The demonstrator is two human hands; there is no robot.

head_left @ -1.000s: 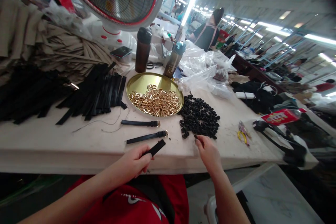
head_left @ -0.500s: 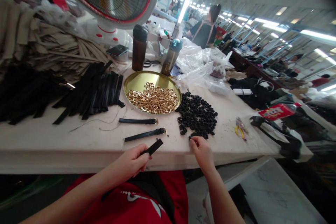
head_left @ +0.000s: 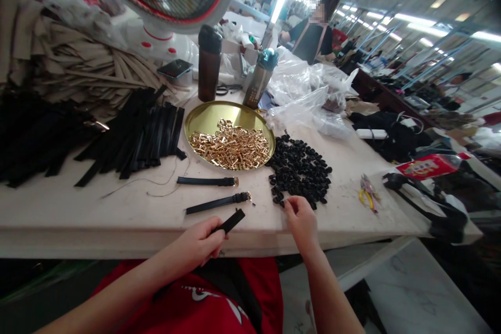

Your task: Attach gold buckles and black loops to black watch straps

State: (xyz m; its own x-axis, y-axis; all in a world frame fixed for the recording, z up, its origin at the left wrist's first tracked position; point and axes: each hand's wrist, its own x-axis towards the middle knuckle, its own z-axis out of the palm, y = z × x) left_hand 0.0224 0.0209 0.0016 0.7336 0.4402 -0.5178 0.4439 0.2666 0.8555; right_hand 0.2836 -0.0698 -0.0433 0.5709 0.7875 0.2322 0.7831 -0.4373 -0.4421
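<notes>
My left hand (head_left: 209, 240) is closed around a black strap (head_left: 231, 222), whose end sticks out past the thumb, up and to the right. At the near edge of a pile of small black loops (head_left: 301, 172), my right hand (head_left: 302, 219) is pinched, with a small dark loop at its fingertips, partly hidden. In front of my left hand lie two dark straps with buckles, the nearer strap (head_left: 213, 204) and the farther strap (head_left: 205, 181). Many gold buckles (head_left: 235, 147) are heaped in a round gold tray (head_left: 209, 115) behind them.
Black straps (head_left: 156, 135) are stacked at left, before a heap of beige strips (head_left: 86, 73). A fan (head_left: 156, 36), a dark bottle (head_left: 209, 70) and a tilted bottle (head_left: 260, 78) stand behind the tray. Plastic bags (head_left: 309, 88) lie farther back; yellow-handled pliers (head_left: 367, 195) rest at right. Beyond, a person stands.
The view has shifted slightly. My right hand has moved a little left along the near edge of the loop pile, still pinched. My left hand keeps its hold on the strap.
</notes>
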